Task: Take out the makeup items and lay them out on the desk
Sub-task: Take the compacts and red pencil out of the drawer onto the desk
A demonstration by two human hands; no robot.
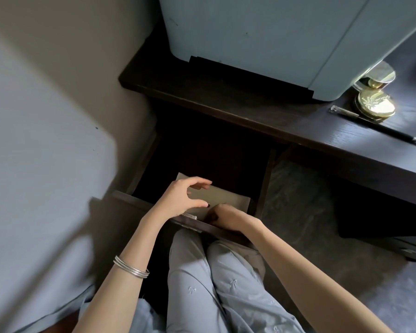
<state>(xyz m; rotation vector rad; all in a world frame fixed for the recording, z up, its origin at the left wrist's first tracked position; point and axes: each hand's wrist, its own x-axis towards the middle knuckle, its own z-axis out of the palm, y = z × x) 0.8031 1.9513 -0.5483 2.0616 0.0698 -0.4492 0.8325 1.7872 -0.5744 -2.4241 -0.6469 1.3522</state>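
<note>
Two hands (pixel 202 203) in drawer (pixel 139 200); one compact (pixel 375 104), one pencil (pixel 380 128) on desk (pixel 298 126).

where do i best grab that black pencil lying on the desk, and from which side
Pinch the black pencil near its middle, coming straight down from above. It lies flat on the desk, long and thin, so only its sides are free. Its silver-capped end sits against the gold compact, so keep clear of that end.

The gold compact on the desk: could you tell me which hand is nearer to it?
Right. The right hand reaches into the open drawer below the gold compact; the left hand hovers farther left.
</note>
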